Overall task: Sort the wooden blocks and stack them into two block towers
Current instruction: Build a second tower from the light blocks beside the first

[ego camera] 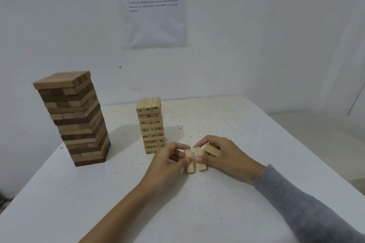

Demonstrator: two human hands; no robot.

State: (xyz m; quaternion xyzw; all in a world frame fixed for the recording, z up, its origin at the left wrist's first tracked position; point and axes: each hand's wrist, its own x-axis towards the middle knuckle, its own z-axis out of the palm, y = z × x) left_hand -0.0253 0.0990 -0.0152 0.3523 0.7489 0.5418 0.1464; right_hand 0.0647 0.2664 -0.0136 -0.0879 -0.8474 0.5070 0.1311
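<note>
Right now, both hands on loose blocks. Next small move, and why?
Probably square the three pale blocks side by side, then lift them onto the small numbered tower. The left hand and right hand hold them just in front of that tower, their pale wood matches it, and the big dark tower stands further left.

At left, the tall tower (72,118) alternated dark and light brown blocks. The small centre tower (151,124) was pale wood with black numbers. The bench (227,124) was speckled white; lower right, the sleeve (308,203) was grey.
</note>
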